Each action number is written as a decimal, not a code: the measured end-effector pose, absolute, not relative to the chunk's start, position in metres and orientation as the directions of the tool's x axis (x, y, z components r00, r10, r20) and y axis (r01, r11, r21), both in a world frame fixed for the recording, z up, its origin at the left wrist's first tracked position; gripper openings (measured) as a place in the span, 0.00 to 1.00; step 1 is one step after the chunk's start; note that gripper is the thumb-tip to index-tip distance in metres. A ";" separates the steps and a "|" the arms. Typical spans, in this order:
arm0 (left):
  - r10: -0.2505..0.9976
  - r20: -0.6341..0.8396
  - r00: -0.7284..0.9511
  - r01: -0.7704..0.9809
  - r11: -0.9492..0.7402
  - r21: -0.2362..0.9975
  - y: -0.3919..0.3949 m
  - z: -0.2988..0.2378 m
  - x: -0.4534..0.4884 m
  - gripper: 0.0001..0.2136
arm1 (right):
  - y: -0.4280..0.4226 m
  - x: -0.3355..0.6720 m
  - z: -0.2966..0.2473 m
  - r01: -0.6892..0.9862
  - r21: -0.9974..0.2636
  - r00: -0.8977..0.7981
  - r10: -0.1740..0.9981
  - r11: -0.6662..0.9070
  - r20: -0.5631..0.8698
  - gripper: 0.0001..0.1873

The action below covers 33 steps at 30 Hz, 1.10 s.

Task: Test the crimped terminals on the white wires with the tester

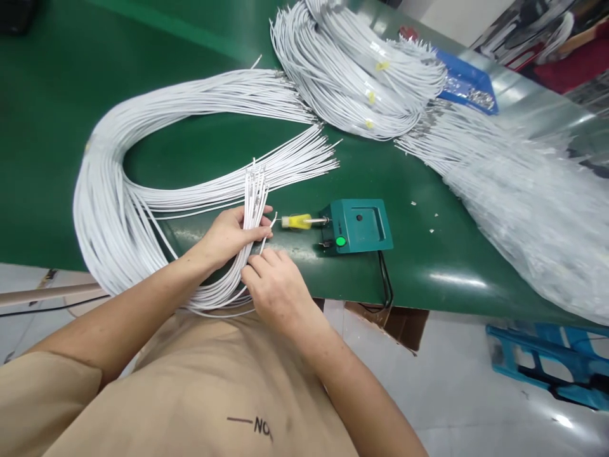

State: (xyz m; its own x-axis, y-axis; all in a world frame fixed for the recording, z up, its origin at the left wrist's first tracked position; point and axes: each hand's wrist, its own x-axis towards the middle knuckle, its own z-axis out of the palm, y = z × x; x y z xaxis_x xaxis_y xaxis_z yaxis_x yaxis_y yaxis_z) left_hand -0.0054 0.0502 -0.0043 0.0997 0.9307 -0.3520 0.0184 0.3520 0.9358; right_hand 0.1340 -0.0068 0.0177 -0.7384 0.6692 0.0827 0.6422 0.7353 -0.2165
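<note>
My left hand (238,231) is closed around a small bunch of white wires (254,197), whose ends stick up past the fingers. Just below it, my right hand (271,276) pinches a white wire whose bent tip rises beside the bunch. To the right of the fingertips stands a green machine (364,225) with a green button (340,242) and a yellow-handled spindle (297,221) pointing at my hands. A large looped bundle of white wires (102,171) curves on the table to the left, its ends fanned toward the middle.
Coiled white wire bundles (347,76) with yellow ties lie at the back. A blue tray (469,82) of small metal parts stands beyond them. Plastic-covered wires (528,184) spread over the green table (419,266) on the right. Below are a cardboard box (406,327) and a blue stool (547,365).
</note>
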 end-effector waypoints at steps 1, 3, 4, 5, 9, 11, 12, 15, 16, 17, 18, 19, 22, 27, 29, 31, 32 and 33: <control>0.927 -0.356 0.114 -0.015 0.360 0.933 0.049 -0.004 -0.006 0.24 | -0.008 0.132 0.018 0.644 -0.208 -0.740 0.668 0.736 0.073 0.11; 0.915 -0.373 0.156 -0.073 0.387 0.919 0.048 -0.004 -0.006 0.23 | -0.009 0.130 0.019 0.653 -0.195 -0.737 0.673 0.732 0.059 0.11; 0.905 -0.384 0.182 -0.095 0.405 0.910 0.048 -0.003 -0.006 0.22 | -0.009 0.130 0.021 0.655 -0.191 -0.737 0.674 0.731 0.054 0.10; 0.895 -0.394 0.208 -0.111 0.422 0.900 0.047 -0.003 -0.006 0.21 | -0.010 0.130 0.022 0.655 -0.186 -0.738 0.673 0.733 0.053 0.10; 0.858 -0.417 0.299 -0.148 0.473 0.868 0.047 0.000 -0.009 0.16 | -0.018 0.128 0.025 0.660 -0.177 -0.735 0.676 0.730 0.044 0.08; 0.837 -0.435 0.332 -0.159 0.504 0.849 0.047 0.001 -0.010 0.14 | -0.028 0.128 0.028 0.686 -0.209 -0.714 0.700 0.697 -0.009 0.07; 0.830 -0.445 0.337 -0.162 0.517 0.841 0.047 0.001 -0.011 0.13 | -0.032 0.128 0.031 0.694 -0.240 -0.709 0.702 0.679 -0.065 0.07; 0.842 -0.448 0.301 -0.100 0.495 0.863 0.047 -0.001 -0.014 0.14 | -0.035 0.134 0.044 0.715 -0.361 -0.695 0.668 0.599 -0.266 0.07; 0.857 -0.430 0.283 -0.056 0.463 0.885 0.047 -0.001 -0.015 0.15 | -0.030 0.138 0.048 0.738 -0.402 -0.666 0.682 0.542 -0.302 0.09; 0.874 -0.405 0.269 -0.007 0.423 0.906 0.046 -0.001 -0.016 0.16 | -0.022 0.141 0.051 0.786 -0.426 -0.591 0.747 0.448 -0.305 0.11; 0.887 -0.381 0.260 0.039 0.385 0.922 0.044 0.000 -0.015 0.17 | -0.012 0.146 0.054 0.824 -0.472 -0.473 0.839 0.312 -0.270 0.14; 0.898 -0.361 0.252 0.076 0.354 0.932 0.043 0.001 -0.015 0.18 | 0.000 0.149 0.054 0.814 -0.558 -0.327 0.922 0.163 -0.208 0.15; 0.907 -0.347 0.240 0.159 0.316 0.935 0.036 0.007 -0.012 0.18 | 0.033 0.156 0.048 0.538 -0.841 -0.029 0.996 -0.053 -0.082 0.12; 0.910 -0.351 0.222 0.076 0.343 0.936 0.032 0.013 -0.009 0.13 | 0.049 0.148 0.031 0.049 -0.982 -0.045 0.982 -0.184 -0.186 0.12; 0.931 -0.314 0.187 0.017 0.316 0.949 0.034 0.012 -0.009 0.12 | 0.045 0.142 0.029 -0.018 -0.976 -0.059 0.975 -0.216 -0.215 0.11; 0.944 -0.291 0.155 -0.001 0.295 0.956 0.035 0.010 -0.010 0.12 | 0.041 0.138 0.029 -0.041 -0.969 -0.080 0.967 -0.244 -0.241 0.10; 0.946 -0.287 0.148 0.003 0.289 0.957 0.036 0.010 -0.009 0.12 | 0.039 0.137 0.029 -0.047 -0.966 -0.069 0.966 -0.254 -0.250 0.09; 0.948 -0.285 0.144 0.012 0.287 0.958 0.037 0.010 -0.008 0.12 | 0.038 0.137 0.029 -0.051 -0.965 -0.045 0.965 -0.259 -0.257 0.09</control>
